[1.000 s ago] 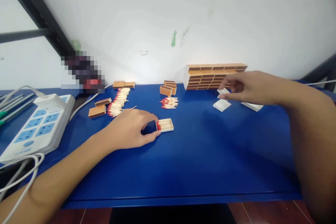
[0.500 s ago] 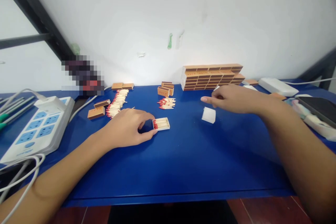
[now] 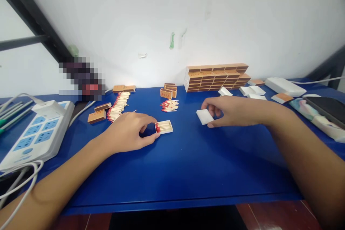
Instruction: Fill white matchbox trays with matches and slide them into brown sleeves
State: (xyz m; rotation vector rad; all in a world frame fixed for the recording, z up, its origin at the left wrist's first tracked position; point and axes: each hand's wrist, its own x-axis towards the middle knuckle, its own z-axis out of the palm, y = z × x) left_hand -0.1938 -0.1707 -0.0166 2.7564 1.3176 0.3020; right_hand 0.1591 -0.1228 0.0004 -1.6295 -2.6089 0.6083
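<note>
My left hand (image 3: 132, 131) grips the left end of a small matchbox tray (image 3: 164, 127) between thumb and fingers. Red-headed matches (image 3: 165, 126) lie side by side in that tray, heads to the left. My right hand (image 3: 228, 111) has its thumb and curled fingers around the right side of a white matchbox tray (image 3: 205, 116), its plain white face up. Behind, between the hands, is a small pile of loose matches (image 3: 170, 105). A longer row of matches (image 3: 118, 106) spreads beyond my left hand.
Stacked matchboxes (image 3: 215, 79) stand against the wall, with a few brown matchbox sleeves (image 3: 166, 93) to their left. Several white trays (image 3: 257, 91) lie at right, near a phone (image 3: 327, 109). A power strip (image 3: 37, 129) and cables occupy the left side.
My right hand has come down and nearer, closing around the white tray, which has shifted left and turned. My left hand stays on the filled tray. The view has shifted slightly.
</note>
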